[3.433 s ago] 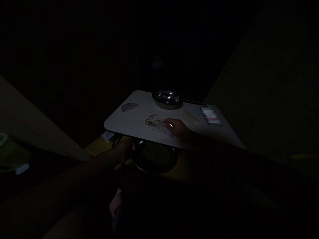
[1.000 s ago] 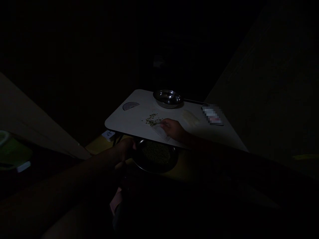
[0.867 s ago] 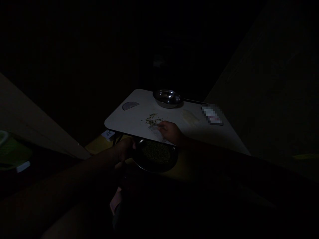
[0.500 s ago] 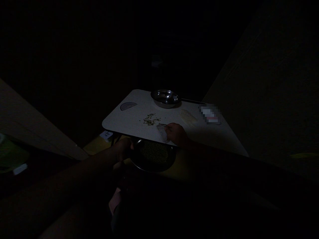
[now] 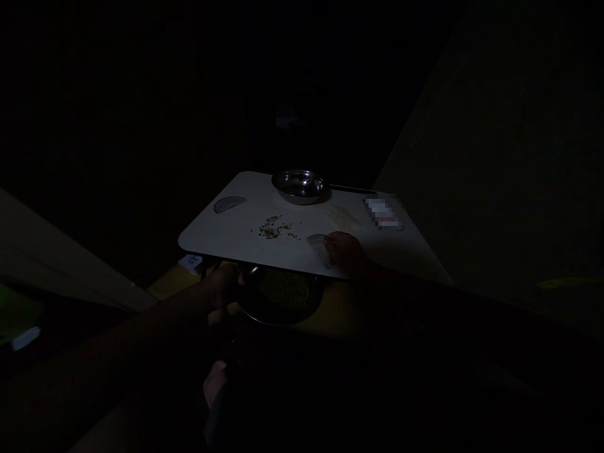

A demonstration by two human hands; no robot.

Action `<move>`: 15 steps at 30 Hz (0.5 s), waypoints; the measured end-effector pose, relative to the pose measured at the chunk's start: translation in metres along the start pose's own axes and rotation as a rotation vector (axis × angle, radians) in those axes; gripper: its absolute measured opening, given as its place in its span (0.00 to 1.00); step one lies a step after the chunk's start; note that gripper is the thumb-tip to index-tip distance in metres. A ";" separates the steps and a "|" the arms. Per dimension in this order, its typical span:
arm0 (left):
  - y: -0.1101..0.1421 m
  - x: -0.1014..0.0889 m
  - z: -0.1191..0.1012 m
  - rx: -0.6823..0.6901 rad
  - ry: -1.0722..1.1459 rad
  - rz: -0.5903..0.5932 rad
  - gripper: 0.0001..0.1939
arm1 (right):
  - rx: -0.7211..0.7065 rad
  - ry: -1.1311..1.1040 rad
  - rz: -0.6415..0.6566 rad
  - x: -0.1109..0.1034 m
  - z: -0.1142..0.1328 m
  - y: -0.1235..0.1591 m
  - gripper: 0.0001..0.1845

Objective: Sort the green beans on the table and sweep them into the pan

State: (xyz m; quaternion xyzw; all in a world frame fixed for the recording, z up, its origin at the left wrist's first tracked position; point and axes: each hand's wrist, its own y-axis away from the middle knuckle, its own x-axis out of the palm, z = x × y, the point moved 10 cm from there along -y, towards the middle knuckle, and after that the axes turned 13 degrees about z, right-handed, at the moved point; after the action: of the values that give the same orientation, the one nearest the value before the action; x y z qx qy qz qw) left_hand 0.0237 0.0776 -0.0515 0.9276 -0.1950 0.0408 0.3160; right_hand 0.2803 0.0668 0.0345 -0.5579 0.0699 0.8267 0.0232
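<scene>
My right hand (image 5: 346,251) pinches a clear half-round protractor (image 5: 319,250) at the near edge of the white table (image 5: 221,242). Left of it lies a loose scatter of small green beans (image 5: 272,229), apart from the protractor. Below the table edge, my left hand (image 5: 227,284) grips the left rim of a metal bowl (image 5: 264,318). Many green beans (image 5: 285,289) fill that bowl's bottom, and the tabletop hides its far rim. Darkness blurs the finger details of both hands.
An empty-looking steel bowl (image 5: 300,189) stands at the table's back. A second protractor (image 5: 229,204) lies at the left. Right of the scatter is a pale flat patch (image 5: 343,218), its kind unclear. A pixelated flat object (image 5: 384,212) rests farther right. Walls flank both sides.
My right hand has moved the protractor rightward, away from the scattered beans. My left hand still grips the bowl under the edge. The whole view has shifted slightly.
</scene>
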 end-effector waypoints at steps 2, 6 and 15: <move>0.002 0.001 0.000 -0.010 -0.008 -0.005 0.11 | -0.017 0.039 -0.015 -0.006 -0.007 -0.007 0.15; 0.006 0.004 -0.004 -0.010 -0.027 -0.019 0.11 | -0.050 0.077 0.014 -0.015 -0.020 -0.027 0.15; -0.001 0.005 -0.001 0.022 0.003 0.050 0.11 | -0.026 0.183 -0.069 -0.044 -0.024 -0.043 0.17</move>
State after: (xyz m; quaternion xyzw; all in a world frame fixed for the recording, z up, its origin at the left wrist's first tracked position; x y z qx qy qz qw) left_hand 0.0291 0.0773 -0.0506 0.9257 -0.2173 0.0523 0.3051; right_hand 0.3244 0.1074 0.0626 -0.6333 0.0417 0.7719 0.0378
